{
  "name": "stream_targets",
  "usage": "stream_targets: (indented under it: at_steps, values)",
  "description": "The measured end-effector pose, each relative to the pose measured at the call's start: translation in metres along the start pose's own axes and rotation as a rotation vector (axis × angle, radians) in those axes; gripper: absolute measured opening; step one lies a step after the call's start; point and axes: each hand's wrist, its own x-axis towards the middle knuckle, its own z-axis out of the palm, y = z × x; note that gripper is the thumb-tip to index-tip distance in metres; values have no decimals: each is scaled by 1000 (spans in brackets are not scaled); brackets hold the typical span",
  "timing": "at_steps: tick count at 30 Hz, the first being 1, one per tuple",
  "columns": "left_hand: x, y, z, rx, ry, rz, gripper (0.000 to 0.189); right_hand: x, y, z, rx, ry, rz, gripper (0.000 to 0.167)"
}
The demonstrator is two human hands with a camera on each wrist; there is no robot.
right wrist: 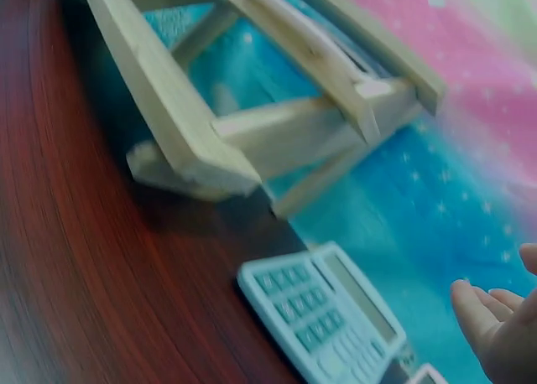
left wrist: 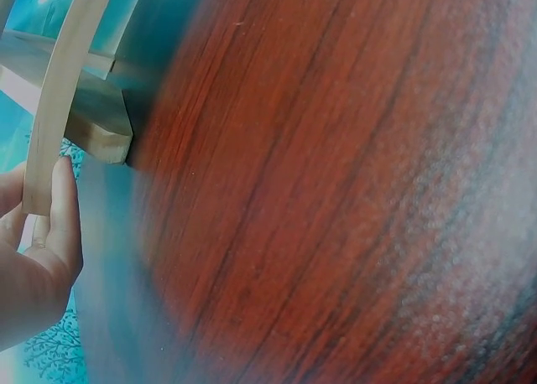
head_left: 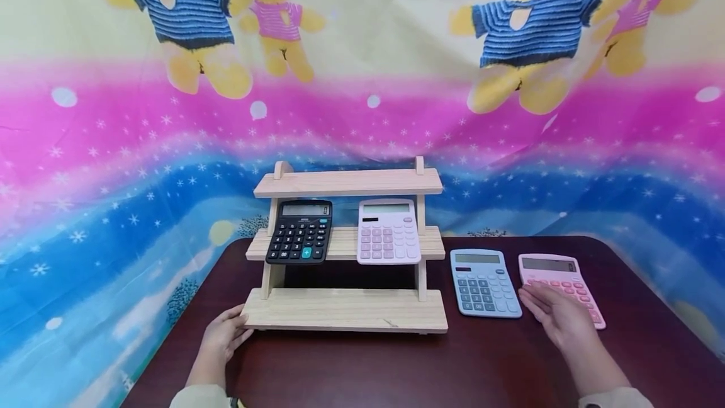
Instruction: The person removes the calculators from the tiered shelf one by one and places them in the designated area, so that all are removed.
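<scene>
A three-tier wooden display rack stands on the table. My left hand grips the left end of its lowest board, thumb and fingers on either side of the wood in the left wrist view. Over the lower left part of a pink calculator hovers my right hand, fingers extended and holding nothing; whether it touches the calculator I cannot tell. Just left of that hand lies a light blue calculator. On the middle tier lean a black calculator and a pale pink-lilac calculator.
The dark reddish-brown table has rounded far corners. Behind and around it hangs a cloth backdrop printed with bears and snowflakes. The rack's top board rises above the two leaning calculators.
</scene>
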Motion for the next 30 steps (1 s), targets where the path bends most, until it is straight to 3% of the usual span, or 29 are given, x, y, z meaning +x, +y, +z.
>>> stream_targets:
  at_steps: [8, 15, 22, 30]
  values:
    - [3, -6, -3, -23, -17, 0, 51, 1, 19, 28, 0, 3, 87, 15]
    - [-5, 2, 0, 7, 29, -21, 51, 3, 36, 58, -78, -46, 81, 20]
    - [-5, 5, 1, 0, 13, -20, 51, 4, 47, 77, -128, -62, 56, 7]
    - [-5, 6, 0, -4, -16, -13, 52, 7, 58, 96, -135, -63, 58, 14]
